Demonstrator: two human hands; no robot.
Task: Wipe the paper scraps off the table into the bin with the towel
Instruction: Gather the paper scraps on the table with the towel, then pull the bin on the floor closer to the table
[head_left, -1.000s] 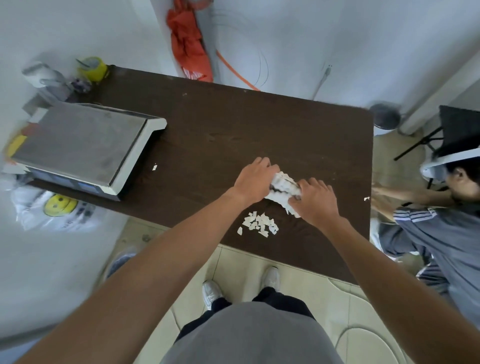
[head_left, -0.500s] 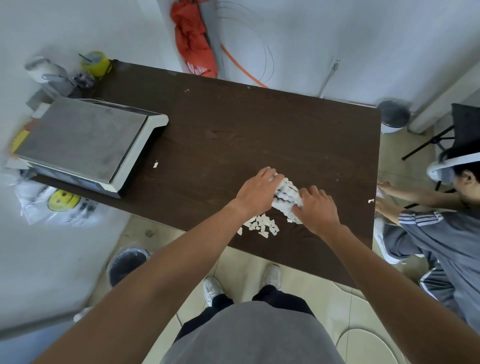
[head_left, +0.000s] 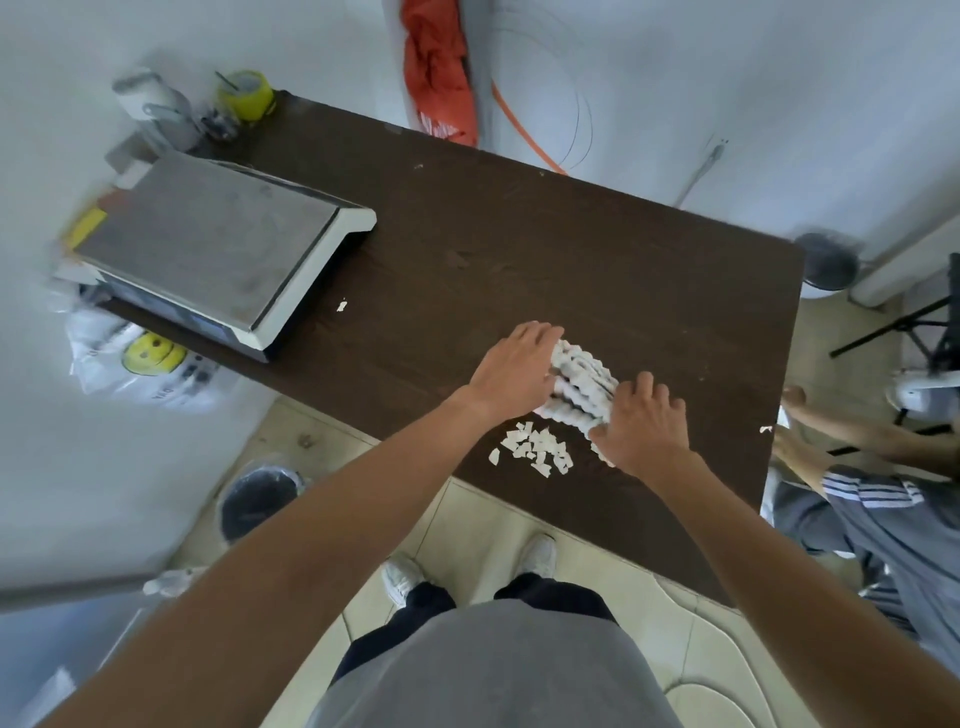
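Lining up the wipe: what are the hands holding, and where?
The towel: left hand on its far end, right hand on its near end; gripping or pressing, unclear.
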